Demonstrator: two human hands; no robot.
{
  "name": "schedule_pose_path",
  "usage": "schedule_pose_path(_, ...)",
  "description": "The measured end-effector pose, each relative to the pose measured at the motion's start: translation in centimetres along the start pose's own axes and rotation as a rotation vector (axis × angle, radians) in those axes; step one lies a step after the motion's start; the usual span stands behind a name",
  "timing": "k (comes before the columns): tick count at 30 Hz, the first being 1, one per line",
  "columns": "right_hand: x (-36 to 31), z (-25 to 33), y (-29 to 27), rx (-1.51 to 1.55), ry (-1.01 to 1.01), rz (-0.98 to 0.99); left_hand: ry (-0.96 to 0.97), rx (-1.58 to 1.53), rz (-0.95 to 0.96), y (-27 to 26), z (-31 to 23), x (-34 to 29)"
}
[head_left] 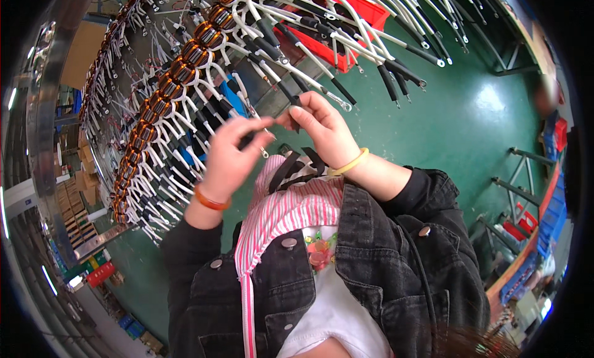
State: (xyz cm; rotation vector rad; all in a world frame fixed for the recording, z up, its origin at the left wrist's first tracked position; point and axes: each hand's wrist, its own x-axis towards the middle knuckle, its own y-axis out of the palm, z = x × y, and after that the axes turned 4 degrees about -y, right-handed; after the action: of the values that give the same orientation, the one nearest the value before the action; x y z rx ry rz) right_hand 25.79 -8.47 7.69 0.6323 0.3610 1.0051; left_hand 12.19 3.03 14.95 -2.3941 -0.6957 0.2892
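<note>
1. Ring-terminal lead [265, 151]: pinched in left hand [230, 154], at 12 o'clock from the striped apron [291, 212].
2. Right hand [322, 132]: grip closed on black sleeve [296, 102].
3. Keep sleeve aligned; slide straight.

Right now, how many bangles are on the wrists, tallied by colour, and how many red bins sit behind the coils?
Orange bangle, on the left hand wrist: 1
Yellow bangle, on the right hand wrist: 1
Red bin, partly covered by white leads: 1
Total: 3
</note>
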Motion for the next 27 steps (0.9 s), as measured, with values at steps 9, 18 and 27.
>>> schedule_pose_path(9, 1.9, -3.6, 1.2, -0.152, 0.209, -0.017, 0.357, 0.648, 0.033, -2.4, 6.1, 10.7)
schedule_pose_path(18, 2.6, -6.8, -0.4, -0.104, 0.325, -0.349, 0.54, 0.73, 0.019, -1.7, 8.8, 12.5)
schedule_pose_path(27, 3.8, -7.1, -0.6, -0.307, 0.229, -0.349, 0.418, 0.603, 0.039, -1.7, 8.8, 12.4)
